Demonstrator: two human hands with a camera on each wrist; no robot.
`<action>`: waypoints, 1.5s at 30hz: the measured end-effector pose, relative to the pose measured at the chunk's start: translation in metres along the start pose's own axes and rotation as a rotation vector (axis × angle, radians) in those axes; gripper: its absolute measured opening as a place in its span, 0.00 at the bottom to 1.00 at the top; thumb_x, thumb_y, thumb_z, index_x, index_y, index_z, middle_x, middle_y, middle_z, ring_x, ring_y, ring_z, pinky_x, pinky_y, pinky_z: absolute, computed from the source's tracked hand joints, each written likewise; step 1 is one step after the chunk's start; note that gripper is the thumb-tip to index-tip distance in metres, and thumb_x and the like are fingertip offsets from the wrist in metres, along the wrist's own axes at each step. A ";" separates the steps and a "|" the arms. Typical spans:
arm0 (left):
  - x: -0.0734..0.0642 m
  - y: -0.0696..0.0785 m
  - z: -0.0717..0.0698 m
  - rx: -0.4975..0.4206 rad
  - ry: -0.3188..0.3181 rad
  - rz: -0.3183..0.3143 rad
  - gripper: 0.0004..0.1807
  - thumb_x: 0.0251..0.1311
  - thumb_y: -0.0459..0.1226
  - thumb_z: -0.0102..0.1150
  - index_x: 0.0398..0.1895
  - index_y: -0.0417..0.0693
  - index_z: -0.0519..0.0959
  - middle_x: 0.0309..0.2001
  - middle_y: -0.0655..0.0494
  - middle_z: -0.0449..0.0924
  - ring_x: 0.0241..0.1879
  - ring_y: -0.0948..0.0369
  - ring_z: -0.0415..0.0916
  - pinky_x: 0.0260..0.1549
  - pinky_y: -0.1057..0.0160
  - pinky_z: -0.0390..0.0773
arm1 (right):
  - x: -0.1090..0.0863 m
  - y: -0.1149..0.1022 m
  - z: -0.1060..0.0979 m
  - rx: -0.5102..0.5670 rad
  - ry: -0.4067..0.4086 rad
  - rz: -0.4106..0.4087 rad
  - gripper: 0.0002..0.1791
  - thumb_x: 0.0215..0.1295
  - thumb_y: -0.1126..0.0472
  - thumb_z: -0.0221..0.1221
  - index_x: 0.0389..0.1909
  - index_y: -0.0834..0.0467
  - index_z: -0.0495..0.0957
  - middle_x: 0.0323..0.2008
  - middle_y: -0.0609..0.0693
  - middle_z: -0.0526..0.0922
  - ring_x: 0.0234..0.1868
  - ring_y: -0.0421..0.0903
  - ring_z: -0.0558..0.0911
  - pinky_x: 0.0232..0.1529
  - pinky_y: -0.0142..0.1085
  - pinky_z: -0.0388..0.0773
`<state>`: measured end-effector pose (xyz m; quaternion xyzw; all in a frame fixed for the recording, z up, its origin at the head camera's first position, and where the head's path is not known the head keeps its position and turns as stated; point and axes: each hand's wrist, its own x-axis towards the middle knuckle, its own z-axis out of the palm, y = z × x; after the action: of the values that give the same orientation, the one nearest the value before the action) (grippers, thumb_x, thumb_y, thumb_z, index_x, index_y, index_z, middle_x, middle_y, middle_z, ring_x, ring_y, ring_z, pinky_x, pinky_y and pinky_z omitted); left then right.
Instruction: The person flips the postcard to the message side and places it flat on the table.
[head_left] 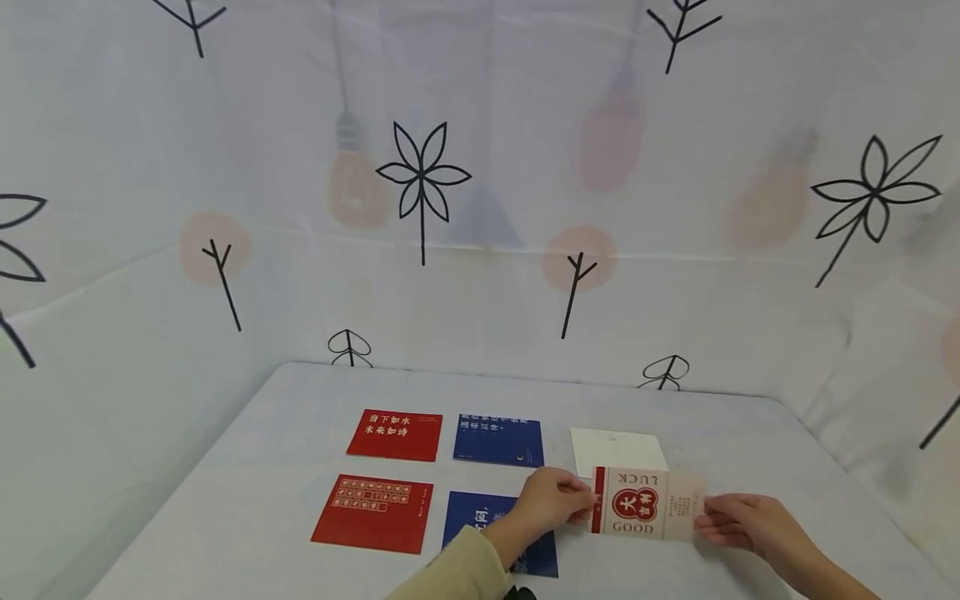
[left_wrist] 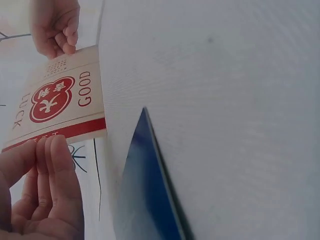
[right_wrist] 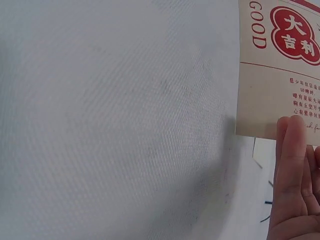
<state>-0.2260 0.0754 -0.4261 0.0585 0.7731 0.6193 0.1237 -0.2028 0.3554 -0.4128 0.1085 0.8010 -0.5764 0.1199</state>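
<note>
Both hands hold a cream card (head_left: 677, 505) printed with red GOOD LUCK lettering and a red emblem, raised over the table's right side. My left hand (head_left: 553, 502) pinches the end with the red band, and my right hand (head_left: 750, 525) pinches the opposite end. In the left wrist view the fingers (left_wrist: 61, 155) of my left hand lie against the red band. The right wrist view has the right fingers (right_wrist: 292, 150) at the card's plain edge. Behind the card lies a white card (head_left: 617, 450), partly covered by it in the head view.
On the white table (head_left: 247, 467) lie a red card (head_left: 396, 435) and a blue card (head_left: 498, 440) in the far row. Nearer are another red card (head_left: 373, 512) and a blue card (head_left: 542, 554), the latter partly hidden by my left arm. A patterned white curtain (head_left: 480, 317) hangs behind.
</note>
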 end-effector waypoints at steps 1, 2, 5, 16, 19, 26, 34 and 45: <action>0.001 0.000 0.000 -0.018 -0.003 0.004 0.03 0.53 0.32 0.65 0.25 0.41 0.81 0.20 0.56 0.78 0.20 0.62 0.78 0.22 0.64 0.80 | 0.000 0.000 0.000 0.004 0.000 -0.001 0.21 0.68 0.62 0.48 0.45 0.81 0.70 0.31 0.58 0.83 0.34 0.50 0.83 0.38 0.39 0.80; 0.001 0.000 0.000 -0.033 -0.005 0.010 0.03 0.53 0.31 0.64 0.26 0.41 0.81 0.20 0.56 0.78 0.21 0.62 0.78 0.22 0.65 0.80 | 0.000 0.000 0.000 0.008 0.001 -0.002 0.21 0.68 0.62 0.48 0.45 0.81 0.70 0.31 0.58 0.83 0.34 0.50 0.83 0.38 0.39 0.80; 0.002 -0.001 0.000 -0.065 -0.009 0.019 0.03 0.54 0.31 0.63 0.27 0.38 0.81 0.20 0.55 0.78 0.21 0.62 0.79 0.23 0.65 0.80 | -0.001 0.000 -0.002 0.017 -0.014 -0.012 0.21 0.68 0.62 0.48 0.45 0.81 0.70 0.32 0.59 0.83 0.34 0.50 0.83 0.38 0.39 0.80; 0.002 -0.004 0.000 -0.172 -0.048 0.037 0.02 0.55 0.27 0.61 0.30 0.34 0.81 0.22 0.49 0.81 0.24 0.57 0.82 0.25 0.65 0.81 | -0.001 0.004 -0.007 0.047 -0.073 -0.059 0.20 0.69 0.61 0.48 0.41 0.80 0.72 0.32 0.59 0.83 0.35 0.47 0.83 0.38 0.38 0.80; 0.001 -0.004 0.000 -0.190 -0.057 0.022 0.03 0.55 0.26 0.60 0.30 0.33 0.81 0.23 0.48 0.81 0.25 0.57 0.82 0.26 0.65 0.81 | 0.000 0.005 -0.008 0.039 -0.070 -0.061 0.20 0.68 0.61 0.48 0.40 0.79 0.73 0.32 0.59 0.83 0.34 0.47 0.83 0.38 0.38 0.80; 0.000 -0.003 -0.001 -0.199 -0.061 -0.025 0.03 0.56 0.27 0.59 0.31 0.33 0.81 0.24 0.48 0.81 0.27 0.57 0.82 0.27 0.64 0.81 | -0.001 0.005 -0.008 0.064 -0.101 -0.057 0.18 0.67 0.62 0.49 0.39 0.77 0.75 0.32 0.59 0.83 0.34 0.46 0.83 0.38 0.38 0.80; 0.001 -0.002 -0.001 -0.187 -0.065 -0.052 0.03 0.56 0.28 0.60 0.30 0.34 0.82 0.24 0.49 0.81 0.27 0.56 0.82 0.27 0.63 0.81 | -0.002 0.004 -0.007 0.093 -0.093 -0.067 0.22 0.68 0.61 0.50 0.43 0.81 0.72 0.33 0.60 0.83 0.35 0.47 0.84 0.39 0.38 0.80; 0.002 -0.005 0.000 -0.173 -0.076 -0.072 0.04 0.56 0.29 0.61 0.31 0.35 0.82 0.24 0.49 0.82 0.27 0.57 0.82 0.27 0.63 0.81 | -0.001 0.007 -0.007 0.076 -0.074 -0.075 0.23 0.69 0.61 0.50 0.45 0.83 0.70 0.34 0.60 0.83 0.35 0.47 0.84 0.39 0.38 0.80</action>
<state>-0.2279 0.0745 -0.4307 0.0429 0.7133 0.6761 0.1796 -0.2002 0.3643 -0.4171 0.0617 0.7769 -0.6143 0.1237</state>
